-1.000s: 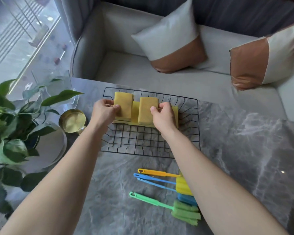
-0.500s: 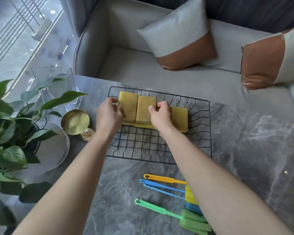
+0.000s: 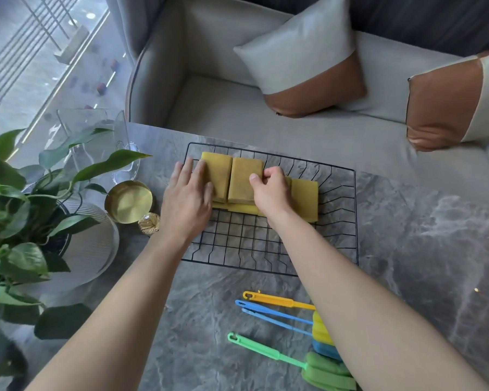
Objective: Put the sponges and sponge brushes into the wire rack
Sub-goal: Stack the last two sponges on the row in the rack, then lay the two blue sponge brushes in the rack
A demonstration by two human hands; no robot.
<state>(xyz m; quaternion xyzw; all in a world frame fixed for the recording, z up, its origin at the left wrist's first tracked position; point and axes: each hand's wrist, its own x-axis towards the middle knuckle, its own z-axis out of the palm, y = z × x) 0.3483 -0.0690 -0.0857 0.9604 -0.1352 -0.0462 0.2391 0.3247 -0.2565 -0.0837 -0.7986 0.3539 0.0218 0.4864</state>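
A black wire rack lies on the grey marble table. Three yellow sponges sit in its far half, stacked on more yellow sponges underneath. My left hand rests with straight fingers against the left sponge. My right hand pinches the right edge of the middle sponge, thumb on top. The right sponge lies flat, untouched. An orange sponge brush, two blue ones and a green one lie near the front edge, their heads partly hidden by my right forearm.
A potted plant stands at the left. Beside the rack's left side are a gold round tin and a small glass ball. A clear glass piece stands behind them. A grey sofa with two cushions is beyond the table.
The two upper sponges, apart a second ago, now touch side by side. My left hand has loosened from a grip to flat fingers. The right sponge has come into view.
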